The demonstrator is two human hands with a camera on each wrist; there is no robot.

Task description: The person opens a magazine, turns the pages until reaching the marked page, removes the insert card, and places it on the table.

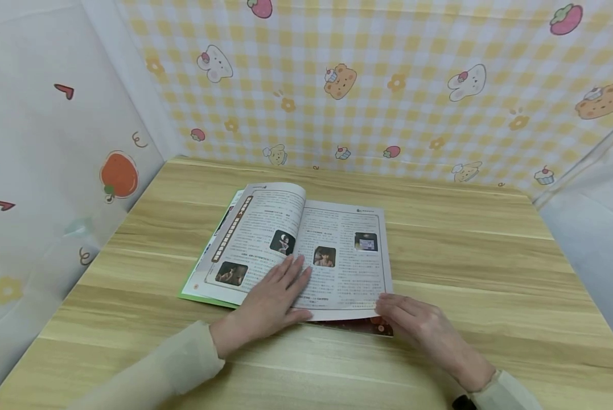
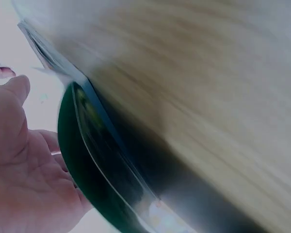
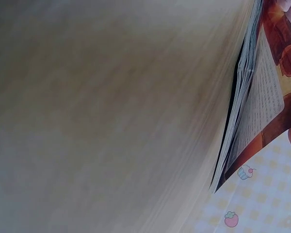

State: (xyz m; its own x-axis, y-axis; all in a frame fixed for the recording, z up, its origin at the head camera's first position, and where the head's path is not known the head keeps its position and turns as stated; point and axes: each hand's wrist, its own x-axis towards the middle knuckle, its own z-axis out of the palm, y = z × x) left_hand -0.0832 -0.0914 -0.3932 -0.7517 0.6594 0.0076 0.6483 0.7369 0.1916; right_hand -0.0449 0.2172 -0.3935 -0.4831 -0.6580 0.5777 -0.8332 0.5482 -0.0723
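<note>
An open magazine [image 1: 332, 228] lies on the wooden table, with printed columns and small photos on both pages. My left hand [image 1: 272, 302] rests flat with straight fingers on the lower middle of the spread, by the fold. At the lower right corner, my right hand [image 1: 429, 324] pinches the edge of the right-hand page. That page is raised a little, and a dark red page shows under it. The right wrist view shows the raised page's reddish-brown underside [image 3: 287, 60] above the page stack [image 3: 240, 92]. A green cover [image 2: 70, 131] curves up beside my left palm [image 2: 24, 165].
The wooden table [image 1: 490, 256] extends around the magazine on all sides. Behind it hangs a yellow checked cloth [image 1: 296, 68] with cartoon prints. A white printed cloth [image 1: 40, 148] hangs at the left, and a pale one [image 1: 598, 228] stands at the right.
</note>
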